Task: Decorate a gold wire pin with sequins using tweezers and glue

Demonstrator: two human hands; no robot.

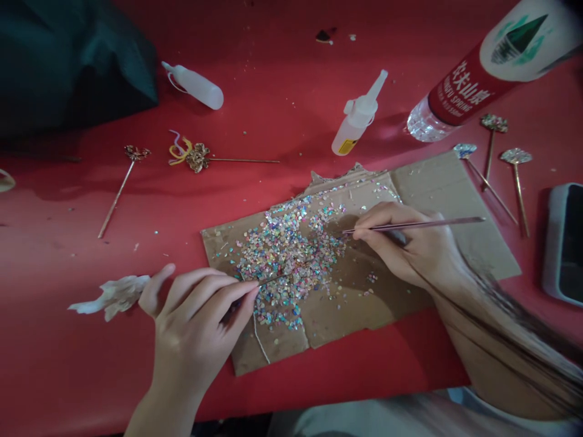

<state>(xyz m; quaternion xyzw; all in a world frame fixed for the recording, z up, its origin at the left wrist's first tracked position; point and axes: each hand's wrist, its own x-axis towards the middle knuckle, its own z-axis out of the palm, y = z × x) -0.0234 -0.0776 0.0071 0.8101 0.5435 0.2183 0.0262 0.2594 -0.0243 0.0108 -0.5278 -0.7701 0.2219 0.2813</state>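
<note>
Squeeze bottles (354, 126), water bottle (471, 82), phone (567, 243); crumpled tissue (116, 297) beside left hand (195, 312)

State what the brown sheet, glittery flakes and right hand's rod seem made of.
Brown sheet: matte cardboard, creased with a ragged edge. Glittery flakes: shiny plastic or shell, perhaps, from their multicoloured glints. Rod: glossy metal or coated wood; sheen leaves that open.

A red-labelled water bottle (464, 91) is standing beyond the right fingers (385, 213) and off to their right, while a phone (569, 243) is lying farther to their right, partly cut off by the view's edge. A dark bag-like thing (68, 67) is sitting well beyond the left fingers (195, 297), and a crumpled tissue (113, 296) is lying just left of them on the red tabletop (82, 370)
</note>
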